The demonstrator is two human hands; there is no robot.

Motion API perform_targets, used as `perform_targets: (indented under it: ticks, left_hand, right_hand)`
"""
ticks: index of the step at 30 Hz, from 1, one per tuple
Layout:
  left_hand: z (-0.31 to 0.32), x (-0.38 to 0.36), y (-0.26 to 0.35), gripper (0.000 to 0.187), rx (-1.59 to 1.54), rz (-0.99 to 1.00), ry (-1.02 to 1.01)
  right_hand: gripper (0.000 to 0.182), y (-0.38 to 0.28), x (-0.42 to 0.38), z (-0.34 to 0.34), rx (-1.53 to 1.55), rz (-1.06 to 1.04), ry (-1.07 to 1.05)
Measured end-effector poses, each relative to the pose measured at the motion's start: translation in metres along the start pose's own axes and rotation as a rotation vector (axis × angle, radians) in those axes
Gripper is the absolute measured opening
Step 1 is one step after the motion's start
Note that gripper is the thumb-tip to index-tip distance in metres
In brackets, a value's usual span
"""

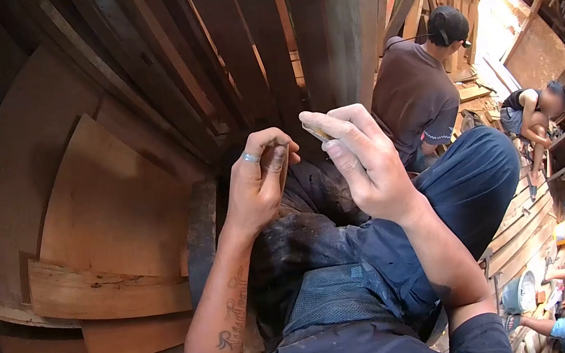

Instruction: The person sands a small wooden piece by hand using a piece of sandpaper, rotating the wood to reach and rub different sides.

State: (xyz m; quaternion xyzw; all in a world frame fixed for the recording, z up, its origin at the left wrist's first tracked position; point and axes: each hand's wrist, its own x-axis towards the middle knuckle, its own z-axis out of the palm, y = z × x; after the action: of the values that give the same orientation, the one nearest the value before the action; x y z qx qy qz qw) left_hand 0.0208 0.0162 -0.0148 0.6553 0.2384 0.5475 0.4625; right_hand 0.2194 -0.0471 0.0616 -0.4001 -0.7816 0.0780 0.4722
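Observation:
My left hand (261, 180), with a ring on one finger, is raised over my lap. Its fingers are curled against the thumb, and what lies in them, if anything, is hidden. To its right is my right hand (367, 162), its skin pale with dust. Thumb and fingers there pinch a small flat yellowish-brown piece (317, 131), mostly covered by the fingers; its exact kind cannot be made out. A gap separates the two hands. Below them are my dark trousers (353, 239), smeared with dust.
Curved wooden panels (101, 207) lean at the left. Upright dark planks (267, 37) stand ahead. A person in a brown shirt (413, 83) sits close at the right; another person (530, 112) crouches farther off. A bucket (519, 294) and more people are at the lower right.

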Motion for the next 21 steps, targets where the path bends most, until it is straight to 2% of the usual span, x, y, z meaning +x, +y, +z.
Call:
perform_targets:
  ticks: [3,9,11,15,21]
  left_hand:
    - [0.002,0.003,-0.001,0.021,0.062,-0.013,-0.016]
    - [0.000,0.005,0.024,0.029,0.246,-0.172,-0.099]
    - [-0.002,0.004,0.018,0.031,0.250,-0.164,-0.118]
    - [-0.003,0.004,0.019,0.030,0.274,-0.213,-0.139]
    - [-0.003,0.003,0.017,0.034,0.349,-0.172,-0.181]
  right_hand:
    - [0.041,0.001,0.000,0.001,-0.032,0.006,0.003]
    - [0.044,0.005,-0.005,0.003,-0.076,0.148,-0.187]
    - [0.045,0.006,-0.007,0.003,-0.128,0.197,-0.248]
    - [0.044,0.013,-0.010,0.005,-0.144,0.207,-0.261]
    - [0.042,0.007,-0.010,0.003,-0.202,0.246,-0.286]
